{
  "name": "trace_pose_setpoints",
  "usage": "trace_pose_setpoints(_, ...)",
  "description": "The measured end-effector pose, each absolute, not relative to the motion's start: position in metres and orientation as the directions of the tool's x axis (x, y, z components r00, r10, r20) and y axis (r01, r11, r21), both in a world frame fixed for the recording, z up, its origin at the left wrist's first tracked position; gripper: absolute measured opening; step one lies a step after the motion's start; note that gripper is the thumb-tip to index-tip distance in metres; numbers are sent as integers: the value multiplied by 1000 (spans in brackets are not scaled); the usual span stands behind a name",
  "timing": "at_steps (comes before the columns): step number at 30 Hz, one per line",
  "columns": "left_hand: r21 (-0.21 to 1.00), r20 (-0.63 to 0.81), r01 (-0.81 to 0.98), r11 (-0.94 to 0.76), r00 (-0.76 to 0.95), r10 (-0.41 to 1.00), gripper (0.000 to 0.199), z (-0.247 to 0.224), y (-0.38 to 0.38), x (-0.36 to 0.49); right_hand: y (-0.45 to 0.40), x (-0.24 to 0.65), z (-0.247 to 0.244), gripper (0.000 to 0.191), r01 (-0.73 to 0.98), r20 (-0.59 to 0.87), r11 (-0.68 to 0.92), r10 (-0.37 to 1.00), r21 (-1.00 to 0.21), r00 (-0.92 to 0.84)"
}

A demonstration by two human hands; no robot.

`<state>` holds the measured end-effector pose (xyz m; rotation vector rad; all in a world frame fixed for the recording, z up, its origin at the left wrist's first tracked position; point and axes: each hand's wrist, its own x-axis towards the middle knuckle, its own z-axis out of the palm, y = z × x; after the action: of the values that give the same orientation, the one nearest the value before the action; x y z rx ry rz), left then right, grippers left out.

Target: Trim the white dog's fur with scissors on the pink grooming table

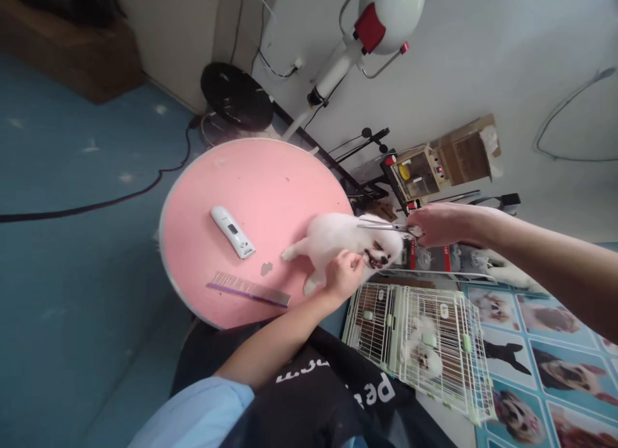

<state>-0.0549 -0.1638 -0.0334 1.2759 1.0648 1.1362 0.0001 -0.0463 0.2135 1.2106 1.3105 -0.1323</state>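
Observation:
A fluffy white dog [333, 237] is on the round pink grooming table [251, 177], its head at the table's right edge and its mouth partly open. My left hand [345, 273] is closed at the side of the dog's muzzle, fingertips against the fur below the mouth. Long metal scissors [383, 226] are in my right hand [427, 224], with the fingers curled round the handles. The blades lie along the top of the dog's head, close to the fur or touching it. White clippers [232, 232] and a metal comb [248, 289] with a purple edge lie on the table.
A wire cage [434, 345] with white dogs inside stands at the lower right. Behind the table are a white stand dryer [347, 55], a black round stool [236, 95] and a cardboard box [463, 153]. A dark cable [145, 189] crosses the blue floor.

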Motion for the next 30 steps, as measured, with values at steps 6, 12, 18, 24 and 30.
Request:
trace_pose_setpoints(6,998,47,-45,-39,176,983,16,-36,-170,-56,-44,8,218,25,756,-786,313,469,574,403)
trace_pose_setpoints(12,992,85,-104,-68,162,983,14,-43,-172,-55,-41,9,222,20,820,-793,212,463,532,395)
trace_pose_setpoints(18,989,106,-117,-90,141,984,17,-44,-173,-55,-30,8,224,19,841,-828,180,369,510,422)
trace_pose_setpoints(24,986,127,-128,-111,130,983,17,-44,-173,-56,-23,21,222,15,880,-867,172,335,442,370)
trace_pose_setpoints(30,990,111,-107,-96,146,983,17,-43,-172,-57,-18,35,218,16,869,-823,160,437,468,362)
